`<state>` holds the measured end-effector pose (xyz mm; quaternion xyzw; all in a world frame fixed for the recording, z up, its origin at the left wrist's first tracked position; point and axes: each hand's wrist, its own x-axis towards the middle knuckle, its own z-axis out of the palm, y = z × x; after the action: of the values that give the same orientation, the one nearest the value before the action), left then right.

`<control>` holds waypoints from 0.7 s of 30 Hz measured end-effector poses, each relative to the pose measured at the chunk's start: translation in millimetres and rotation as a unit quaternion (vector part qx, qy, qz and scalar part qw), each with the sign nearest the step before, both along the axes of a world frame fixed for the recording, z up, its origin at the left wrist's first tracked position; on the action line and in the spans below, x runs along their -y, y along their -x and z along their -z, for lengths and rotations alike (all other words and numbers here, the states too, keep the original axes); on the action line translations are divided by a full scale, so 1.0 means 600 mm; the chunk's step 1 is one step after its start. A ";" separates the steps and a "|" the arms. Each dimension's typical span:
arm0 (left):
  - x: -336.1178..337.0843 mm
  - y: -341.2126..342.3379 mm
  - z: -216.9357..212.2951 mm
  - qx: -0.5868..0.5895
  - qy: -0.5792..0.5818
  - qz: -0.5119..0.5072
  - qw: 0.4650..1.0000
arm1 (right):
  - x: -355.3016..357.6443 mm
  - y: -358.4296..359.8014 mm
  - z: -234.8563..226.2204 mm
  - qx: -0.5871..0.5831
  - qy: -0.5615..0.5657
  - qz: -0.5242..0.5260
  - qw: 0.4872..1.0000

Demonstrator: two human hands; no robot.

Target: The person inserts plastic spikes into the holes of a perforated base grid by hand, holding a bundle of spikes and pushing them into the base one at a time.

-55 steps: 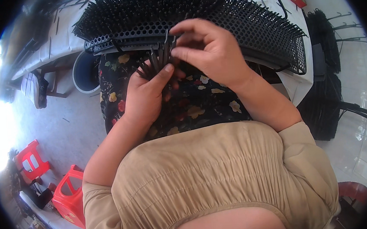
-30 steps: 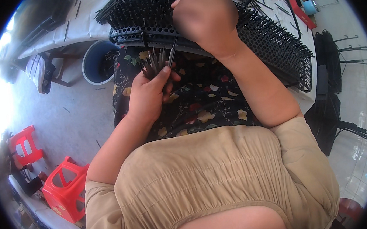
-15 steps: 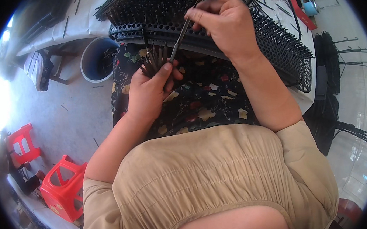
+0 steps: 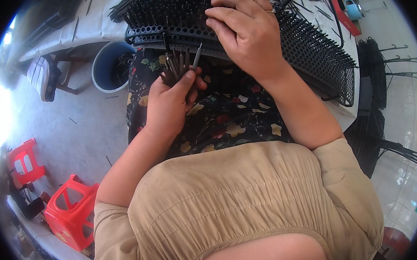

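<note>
- The left hand (image 4: 167,104) is closed around a fanned bundle of dark rods (image 4: 176,69), held just above the lap, on the near side of the rack.
- One slim rod with a paler, pointed tip (image 4: 197,55) stands up at the right edge of that bundle, close by the left thumb.
- The right hand (image 4: 255,42) is raised to the far right of the bundle, in front of the rack, with thumb and fingers bent close together; whether anything thin sits between the fingertips I cannot tell.
- What has just changed: a slim dark piece no longer spans the gap between the two hands, and the right hand is now apart from the pointed rod. My reading is that the left hand alone now supports the bundle, leaving the right free of it.
- Beyond the hands, a long black perforated rack (image 4: 182,34) runs along the near side of the white-covered table (image 4: 57,48), thickly filled with upright dark rods (image 4: 171,7) on its left part.
- Loose dark strips (image 4: 301,0) lie on the table at the far right.
- Dark floral cloth (image 4: 235,129) covers the lap, and a bucket (image 4: 94,72) stands left of it.
</note>
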<state>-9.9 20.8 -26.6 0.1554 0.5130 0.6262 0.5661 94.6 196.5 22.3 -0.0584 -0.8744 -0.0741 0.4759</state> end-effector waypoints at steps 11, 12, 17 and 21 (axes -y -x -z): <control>-0.001 -0.004 -0.013 -0.007 0.026 0.012 1.000 | 0.015 -0.019 -0.017 -0.058 0.419 0.030 0.906; -0.002 -0.004 -0.014 -0.007 0.025 0.013 1.000 | 0.012 -0.018 -0.024 -0.025 0.337 0.121 0.933; -0.003 -0.006 -0.014 -0.013 0.029 0.022 0.999 | 0.020 -0.018 -0.043 -0.062 0.233 -0.001 0.971; -0.003 -0.005 -0.008 -0.012 0.029 0.029 0.999 | 0.014 -0.012 -0.050 -0.012 0.100 0.046 0.994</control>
<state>-6.6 22.6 -21.9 0.1610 0.5327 0.5927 0.5822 102.0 188.1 52.2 -0.1468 -0.8681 -0.0079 0.4741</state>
